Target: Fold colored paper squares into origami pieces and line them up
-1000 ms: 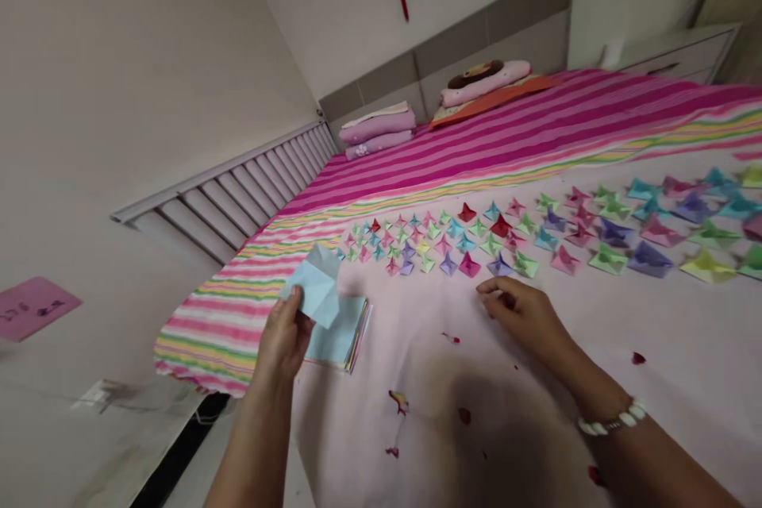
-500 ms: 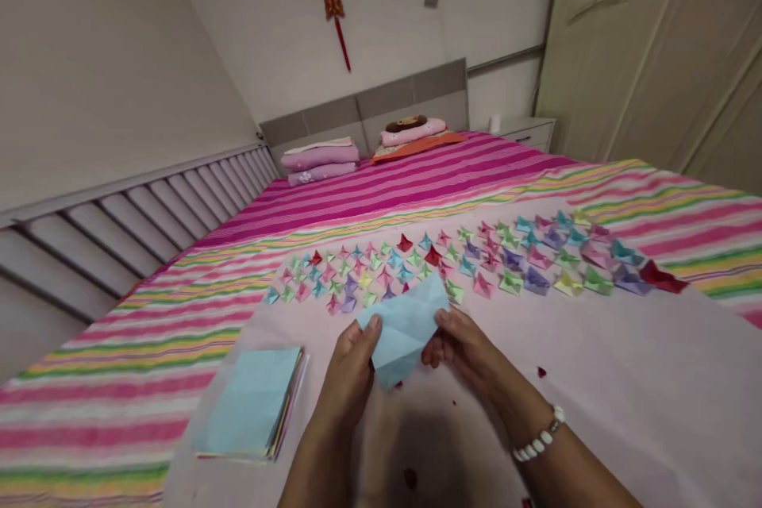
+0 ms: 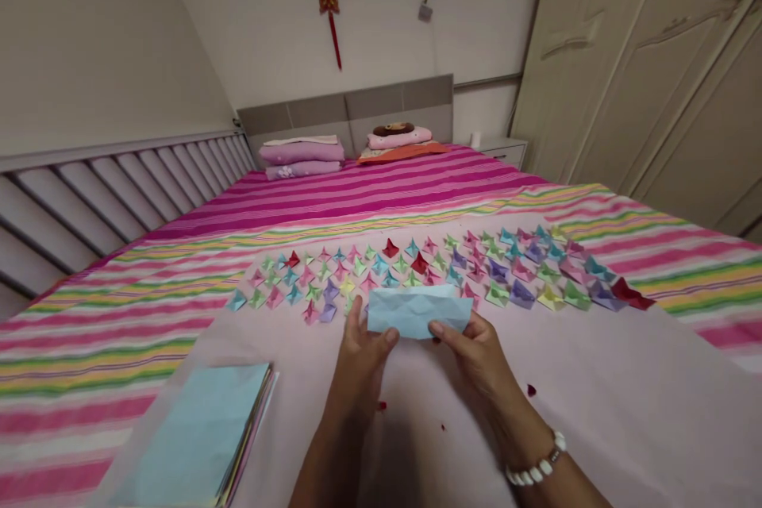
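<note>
Two bare hands hold a folded, creased light-blue paper sheet (image 3: pixel 418 311) above a pale pink cloth (image 3: pixel 625 413). The left hand (image 3: pixel 363 353) and right hand (image 3: pixel 476 353) pinch its lower edge. Rows of small colourful folded paper shapes (image 3: pixel 429 266) lie just beyond.

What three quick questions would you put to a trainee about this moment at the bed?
1. True or false: the left hand and right hand both grip the light blue sheet.
2. The paper stack lies on which side of the hands: A left, B right?
3. Fill in: the small folded pieces lie in rows ___ the sheet.
Key: 1 true; 2 A; 3 beyond.
</note>
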Action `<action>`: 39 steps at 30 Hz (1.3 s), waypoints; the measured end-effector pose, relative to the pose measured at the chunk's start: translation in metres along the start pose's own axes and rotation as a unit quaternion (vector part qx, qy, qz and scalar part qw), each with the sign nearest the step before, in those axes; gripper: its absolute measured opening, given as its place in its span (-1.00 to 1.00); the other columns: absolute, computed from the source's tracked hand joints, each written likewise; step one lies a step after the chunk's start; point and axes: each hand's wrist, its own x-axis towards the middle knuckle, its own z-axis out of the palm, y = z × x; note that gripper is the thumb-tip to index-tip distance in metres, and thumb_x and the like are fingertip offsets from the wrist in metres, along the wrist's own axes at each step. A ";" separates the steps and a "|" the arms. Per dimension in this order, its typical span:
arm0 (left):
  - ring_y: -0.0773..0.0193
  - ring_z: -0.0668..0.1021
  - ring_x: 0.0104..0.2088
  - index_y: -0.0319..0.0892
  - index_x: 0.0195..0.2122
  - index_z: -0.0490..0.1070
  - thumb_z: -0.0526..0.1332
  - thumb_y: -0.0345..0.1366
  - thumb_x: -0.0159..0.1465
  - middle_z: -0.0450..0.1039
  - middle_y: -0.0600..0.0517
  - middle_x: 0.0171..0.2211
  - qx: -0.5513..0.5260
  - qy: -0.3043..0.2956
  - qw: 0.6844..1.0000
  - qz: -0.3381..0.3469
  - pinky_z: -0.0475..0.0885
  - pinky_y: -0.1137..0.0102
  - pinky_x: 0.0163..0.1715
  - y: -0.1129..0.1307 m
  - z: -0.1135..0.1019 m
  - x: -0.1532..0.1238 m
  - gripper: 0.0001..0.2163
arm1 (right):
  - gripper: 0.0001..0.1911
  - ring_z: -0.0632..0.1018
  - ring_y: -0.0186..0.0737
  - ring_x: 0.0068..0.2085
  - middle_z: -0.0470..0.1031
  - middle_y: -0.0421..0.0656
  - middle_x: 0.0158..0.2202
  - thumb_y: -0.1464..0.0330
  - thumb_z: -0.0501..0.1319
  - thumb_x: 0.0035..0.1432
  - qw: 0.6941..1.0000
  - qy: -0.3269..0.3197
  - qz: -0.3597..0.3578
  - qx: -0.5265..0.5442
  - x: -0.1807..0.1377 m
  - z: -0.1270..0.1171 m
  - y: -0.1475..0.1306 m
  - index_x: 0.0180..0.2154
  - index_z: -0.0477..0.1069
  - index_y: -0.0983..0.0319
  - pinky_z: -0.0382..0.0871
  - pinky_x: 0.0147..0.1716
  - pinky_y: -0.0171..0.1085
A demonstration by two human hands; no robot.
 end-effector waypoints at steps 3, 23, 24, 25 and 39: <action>-0.06 0.50 0.05 -0.23 0.02 0.36 0.41 -0.24 0.03 0.54 -0.21 -0.07 -0.077 -0.047 0.995 -0.044 0.39 0.14 0.06 -0.005 0.005 -0.002 -0.48 | -0.64 0.51 -0.24 -0.40 0.56 -0.23 -0.42 0.34 0.49 -0.22 1.000 -0.005 0.011 -0.007 -0.004 0.007 0.000 -0.29 0.53 0.20 0.39 -0.38 -0.29; -0.02 0.61 -0.18 -0.32 -0.32 0.49 0.44 -0.18 -0.01 0.61 -0.19 -0.33 -0.075 -0.002 0.992 -0.105 0.49 0.15 -0.11 -0.020 -0.004 0.003 -0.67 | -0.76 0.47 -0.28 -0.46 0.52 -0.24 -0.48 0.21 0.41 -0.06 0.999 0.022 0.040 -0.021 -0.010 0.009 0.004 -0.34 0.50 0.18 0.35 -0.45 -0.32; -0.01 0.62 -0.22 -0.32 -0.33 0.49 0.44 -0.17 -0.02 0.61 -0.18 -0.36 -0.070 0.008 0.992 -0.107 0.51 0.16 -0.15 -0.019 -0.006 0.004 -0.66 | -0.74 0.52 -0.23 -0.37 0.57 -0.21 -0.37 0.20 0.36 0.01 0.999 0.014 0.027 -0.040 -0.011 0.007 0.004 -0.23 0.51 0.15 0.39 -0.38 -0.30; 0.01 0.63 -0.26 -0.31 -0.33 0.48 0.45 -0.17 -0.03 0.61 -0.17 -0.38 -0.065 0.015 0.992 -0.109 0.52 0.18 -0.19 -0.018 -0.008 0.005 -0.66 | -0.70 0.54 -0.17 -0.26 0.59 -0.17 -0.24 0.20 0.31 0.07 0.998 0.006 0.011 -0.065 -0.011 0.005 0.004 -0.12 0.50 0.11 0.41 -0.30 -0.26; 0.06 0.63 -0.28 -0.29 -0.29 0.52 0.45 -0.22 -0.02 0.62 -0.16 -0.29 -0.025 -0.006 0.994 -0.103 0.51 0.25 -0.22 -0.001 -0.026 0.007 -0.68 | -0.66 0.44 -0.01 0.10 0.31 -0.09 0.21 0.48 0.23 0.06 0.928 -0.151 -0.165 -0.299 -0.013 0.005 0.005 -0.13 0.57 0.05 0.40 -0.08 -0.13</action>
